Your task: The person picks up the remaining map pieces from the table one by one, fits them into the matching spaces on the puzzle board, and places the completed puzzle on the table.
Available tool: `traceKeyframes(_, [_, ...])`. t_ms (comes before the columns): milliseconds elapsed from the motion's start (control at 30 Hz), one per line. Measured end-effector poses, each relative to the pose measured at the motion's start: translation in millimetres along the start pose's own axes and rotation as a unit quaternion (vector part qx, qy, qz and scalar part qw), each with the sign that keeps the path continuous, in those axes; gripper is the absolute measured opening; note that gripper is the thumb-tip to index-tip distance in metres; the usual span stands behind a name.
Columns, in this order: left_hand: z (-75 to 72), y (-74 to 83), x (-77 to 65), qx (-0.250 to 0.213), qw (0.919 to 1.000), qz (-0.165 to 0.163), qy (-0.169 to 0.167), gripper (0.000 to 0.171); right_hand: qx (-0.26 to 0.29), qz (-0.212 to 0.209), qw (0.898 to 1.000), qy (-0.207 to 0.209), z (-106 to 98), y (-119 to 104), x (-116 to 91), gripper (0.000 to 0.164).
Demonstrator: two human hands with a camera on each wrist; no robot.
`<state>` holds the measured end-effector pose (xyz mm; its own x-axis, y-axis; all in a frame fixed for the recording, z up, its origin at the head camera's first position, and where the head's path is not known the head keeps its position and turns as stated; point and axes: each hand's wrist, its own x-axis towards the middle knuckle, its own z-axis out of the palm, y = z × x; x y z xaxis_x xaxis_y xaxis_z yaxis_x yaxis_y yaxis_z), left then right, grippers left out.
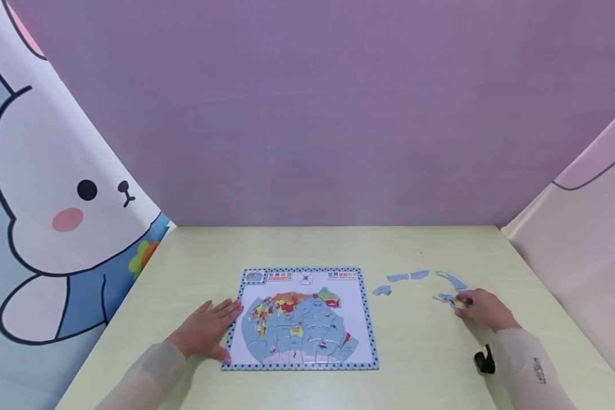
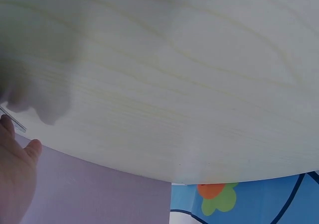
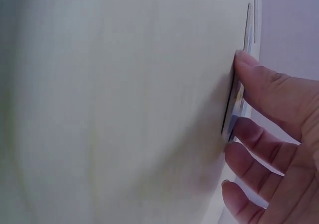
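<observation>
A world map jigsaw board point(image 1: 361, 319) with a blue dotted border lies on the table, and many fitted pieces form a mostly blue map point(image 1: 307, 327) on it. My left hand point(image 1: 205, 329) rests at the board's left edge, fingers extended and thumb near the lower left corner. Off to the right, my right hand point(image 1: 484, 309) pinches a blue jigsaw piece point(image 3: 235, 104) with yellow on it between thumb and fingers. In the right wrist view that piece stands on edge, tilted up from the table; the fingers hide part of it.
Several loose blue pieces lie right of the board: a small one point(image 1: 382, 290), two narrow ones point(image 1: 397, 278) and a long curved one point(image 1: 451, 280) close to my right hand. A black device point(image 1: 485, 361) sits at my right wrist. A purple backdrop point(image 1: 338, 114) rises behind the table.
</observation>
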<state>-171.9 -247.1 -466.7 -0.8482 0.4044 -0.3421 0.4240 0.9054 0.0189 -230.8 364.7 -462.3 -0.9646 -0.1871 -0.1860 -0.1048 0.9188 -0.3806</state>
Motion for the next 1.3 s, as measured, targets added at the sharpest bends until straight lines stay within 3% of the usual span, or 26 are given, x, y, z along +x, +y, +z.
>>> traceKeyframes(300, [0.5, -0.4, 0.7, -0.004, 1.0, -0.001, -0.002, 0.111, -0.003, -0.006, 1.0, -0.005, 3.1, -0.3, 3.7, 0.045])
traceKeyframes(667, [0.8, -2.2, 1.2, -0.014, 0.9998, -0.005, -0.01, 0.111, 0.042, 0.015, 0.999, -0.024, 5.4, -5.2, 2.5, 0.036])
traceKeyframes(1100, [-1.8, -1.9, 5.7, -0.014, 0.9996, -0.01, -0.021, 0.112, 0.077, 0.014, 0.997, -0.008, 3.3, -6.4, -3.2, 0.031])
traceKeyframes(1300, [-0.3, -2.4, 5.0, -0.018, 0.9996, -0.011, -0.021, 0.112, 0.087, -0.008, 0.996, 0.004, 3.5, -4.1, -3.5, 0.023])
